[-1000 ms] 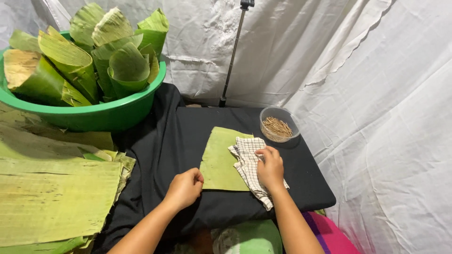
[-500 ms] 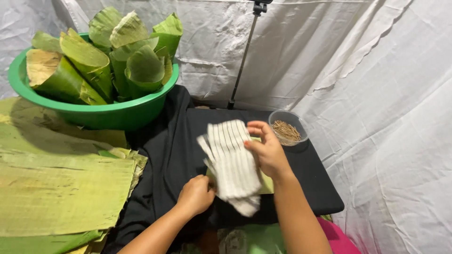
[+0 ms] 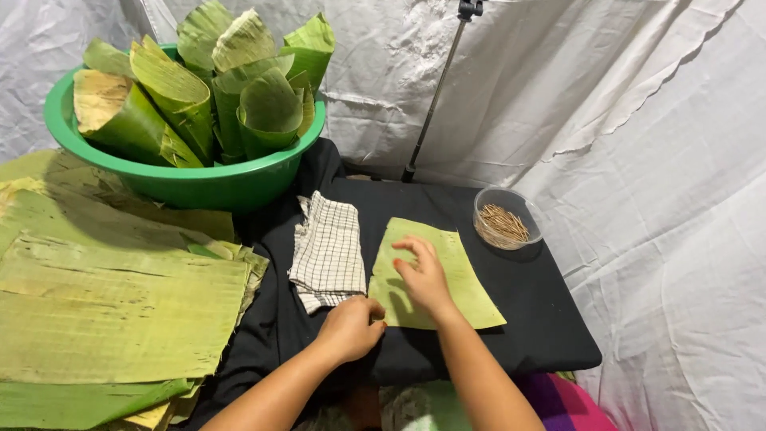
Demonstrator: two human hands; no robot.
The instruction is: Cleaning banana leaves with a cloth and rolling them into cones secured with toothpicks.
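The banana leaf piece (image 3: 435, 275) lay flat on the black counter (image 3: 542, 319) just beside a checked cloth (image 3: 329, 251), the right hand (image 3: 423, 275) spread open on it, the left hand (image 3: 351, 327) loosely curled at its near corner.

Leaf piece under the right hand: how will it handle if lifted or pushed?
The leaf piece lies thin and flat on the black cloth, so it is probably light and floppy. Its parallel ribbing suggests it tears along the grain. Under the right hand, it would likely slide when pushed.
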